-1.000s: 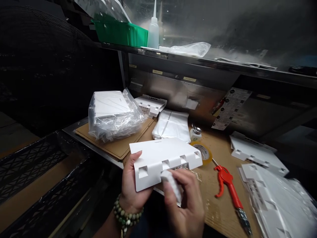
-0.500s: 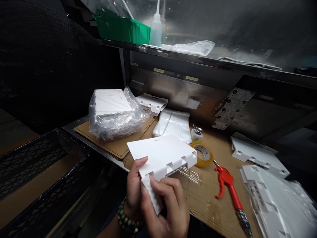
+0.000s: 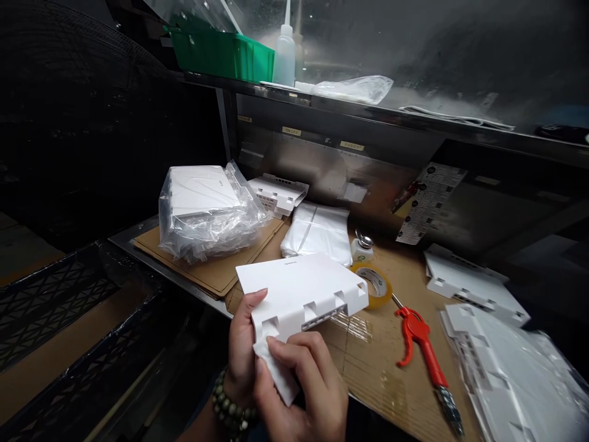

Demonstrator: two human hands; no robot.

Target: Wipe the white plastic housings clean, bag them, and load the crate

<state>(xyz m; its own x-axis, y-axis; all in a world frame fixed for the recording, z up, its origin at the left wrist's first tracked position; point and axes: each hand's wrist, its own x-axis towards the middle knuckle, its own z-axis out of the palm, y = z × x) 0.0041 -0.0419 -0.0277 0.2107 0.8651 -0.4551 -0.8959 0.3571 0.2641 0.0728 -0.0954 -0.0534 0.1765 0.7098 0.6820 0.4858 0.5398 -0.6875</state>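
A white plastic housing (image 3: 294,288) with notches along its near edge is held above the front edge of the table. My left hand (image 3: 242,344), with a beaded bracelet at the wrist, grips its left end, thumb on the top face. My right hand (image 3: 306,383) is closed, pinching a small white cloth or wipe (image 3: 278,371) against the housing's near left corner. Part of the cloth hangs between the two hands. Just behind the housing lie a stack of clear bags (image 3: 317,233) and a roll of yellow tape (image 3: 383,285).
Bagged white housings (image 3: 202,193) sit on cardboard at the left. A red air gun (image 3: 426,344) lies right of the tape, with more housings (image 3: 497,368) beyond it. A pump bottle (image 3: 362,248) stands behind the tape. A shelf (image 3: 368,107) carries a green bin (image 3: 221,56).
My right hand has shifted slightly left with the cloth along the housing's near corner. The whole view has moved a little, and the housing is tilted slightly differently.
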